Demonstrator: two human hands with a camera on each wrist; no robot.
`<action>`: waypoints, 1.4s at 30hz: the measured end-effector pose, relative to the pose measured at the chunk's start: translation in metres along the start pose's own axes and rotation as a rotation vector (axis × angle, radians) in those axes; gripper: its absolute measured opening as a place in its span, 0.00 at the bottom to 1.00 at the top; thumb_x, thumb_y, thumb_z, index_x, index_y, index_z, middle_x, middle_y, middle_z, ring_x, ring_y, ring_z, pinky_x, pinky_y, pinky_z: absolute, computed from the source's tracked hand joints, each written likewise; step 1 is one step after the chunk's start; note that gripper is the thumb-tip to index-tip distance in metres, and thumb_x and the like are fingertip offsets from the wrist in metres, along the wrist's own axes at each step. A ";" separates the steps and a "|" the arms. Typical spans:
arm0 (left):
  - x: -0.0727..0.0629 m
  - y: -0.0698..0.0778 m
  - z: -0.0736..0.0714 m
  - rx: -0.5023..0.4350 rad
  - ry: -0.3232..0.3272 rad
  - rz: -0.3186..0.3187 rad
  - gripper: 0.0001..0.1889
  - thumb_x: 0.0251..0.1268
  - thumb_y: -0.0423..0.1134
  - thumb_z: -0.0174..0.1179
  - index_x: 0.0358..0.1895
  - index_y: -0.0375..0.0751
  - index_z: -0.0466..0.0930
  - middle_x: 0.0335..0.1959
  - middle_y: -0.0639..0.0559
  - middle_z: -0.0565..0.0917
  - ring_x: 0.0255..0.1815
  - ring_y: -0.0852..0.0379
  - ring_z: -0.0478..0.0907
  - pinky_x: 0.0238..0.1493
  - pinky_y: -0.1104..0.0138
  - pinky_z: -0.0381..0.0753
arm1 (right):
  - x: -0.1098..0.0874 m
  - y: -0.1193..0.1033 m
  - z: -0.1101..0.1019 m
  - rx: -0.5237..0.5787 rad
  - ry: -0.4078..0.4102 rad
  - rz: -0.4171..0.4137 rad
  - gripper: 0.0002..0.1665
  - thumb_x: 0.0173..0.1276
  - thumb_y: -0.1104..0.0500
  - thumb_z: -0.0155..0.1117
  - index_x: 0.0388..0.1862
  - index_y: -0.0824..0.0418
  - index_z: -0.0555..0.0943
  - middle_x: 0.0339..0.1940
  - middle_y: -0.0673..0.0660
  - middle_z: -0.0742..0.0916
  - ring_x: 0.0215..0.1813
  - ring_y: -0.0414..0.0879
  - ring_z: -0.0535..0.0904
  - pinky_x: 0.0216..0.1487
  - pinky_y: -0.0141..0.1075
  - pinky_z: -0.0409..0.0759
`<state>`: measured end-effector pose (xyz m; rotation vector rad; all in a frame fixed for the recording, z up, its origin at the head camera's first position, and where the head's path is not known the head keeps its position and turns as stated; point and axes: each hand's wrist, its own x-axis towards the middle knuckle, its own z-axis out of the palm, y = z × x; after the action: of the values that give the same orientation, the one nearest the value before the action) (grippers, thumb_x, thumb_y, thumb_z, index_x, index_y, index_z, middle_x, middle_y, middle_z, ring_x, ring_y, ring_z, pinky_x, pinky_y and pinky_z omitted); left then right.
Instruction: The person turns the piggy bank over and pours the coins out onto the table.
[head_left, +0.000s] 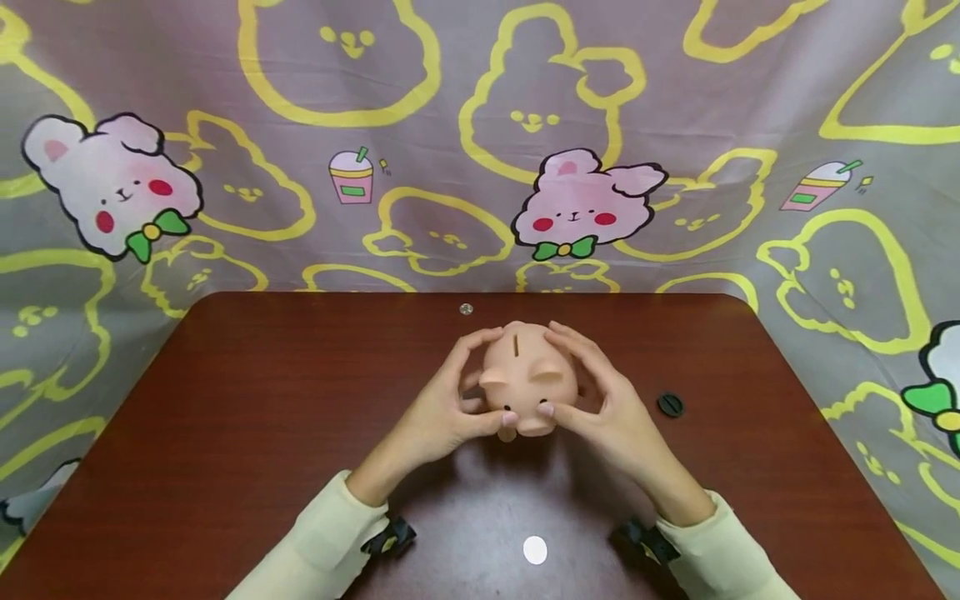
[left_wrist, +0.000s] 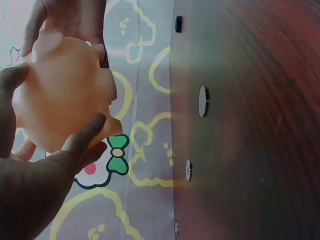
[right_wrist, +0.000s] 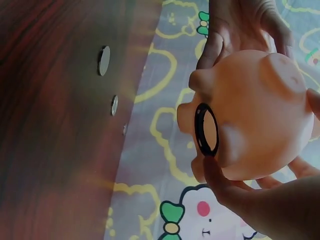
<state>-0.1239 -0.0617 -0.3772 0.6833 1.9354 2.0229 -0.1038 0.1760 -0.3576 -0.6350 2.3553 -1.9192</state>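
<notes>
A peach piggy bank (head_left: 528, 375) is raised between both hands, its snout toward me and the coin slot on top. My left hand (head_left: 448, 400) grips one side, thumb by the snout and fingers curled toward the back. On the other side my right hand (head_left: 611, 400) holds it likewise, thumb beside the eye. The right wrist view shows a black-rimmed round opening (right_wrist: 200, 131) among the stubby feet, with a fingertip of my right hand at its edge. Below, in the left wrist view, lie a large coin (left_wrist: 203, 101) and a smaller coin (left_wrist: 188, 170).
A black slotted cap (head_left: 671, 405) lies on the brown table (head_left: 285, 400) to the right. One coin (head_left: 467, 309) sits near the far edge; a bright round coin (head_left: 535, 550) lies close to me. A patterned cloth (head_left: 450, 108) hangs behind and at both sides.
</notes>
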 end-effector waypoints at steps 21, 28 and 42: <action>-0.005 -0.007 -0.001 -0.024 -0.004 0.002 0.55 0.58 0.20 0.73 0.81 0.60 0.49 0.84 0.52 0.53 0.71 0.40 0.76 0.56 0.54 0.87 | 0.001 0.000 0.003 -0.258 -0.023 -0.224 0.46 0.60 0.71 0.78 0.76 0.53 0.73 0.85 0.52 0.65 0.85 0.46 0.57 0.75 0.23 0.61; -0.005 -0.006 -0.003 0.045 0.059 0.029 0.52 0.57 0.23 0.75 0.80 0.58 0.55 0.83 0.54 0.58 0.72 0.42 0.76 0.58 0.59 0.86 | 0.002 -0.001 0.006 -0.148 0.011 -0.155 0.46 0.63 0.72 0.76 0.78 0.52 0.72 0.84 0.50 0.66 0.83 0.42 0.62 0.72 0.24 0.70; 0.000 0.017 -0.001 0.314 0.193 -0.038 0.39 0.65 0.39 0.74 0.78 0.47 0.67 0.74 0.47 0.74 0.67 0.48 0.78 0.59 0.56 0.85 | 0.000 0.009 0.018 0.287 0.026 0.229 0.31 0.83 0.58 0.55 0.80 0.57 0.62 0.73 0.58 0.72 0.59 0.43 0.82 0.52 0.37 0.87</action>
<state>-0.1219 -0.0637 -0.3601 0.5277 2.3906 1.8393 -0.1010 0.1607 -0.3705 -0.3054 2.0034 -2.1081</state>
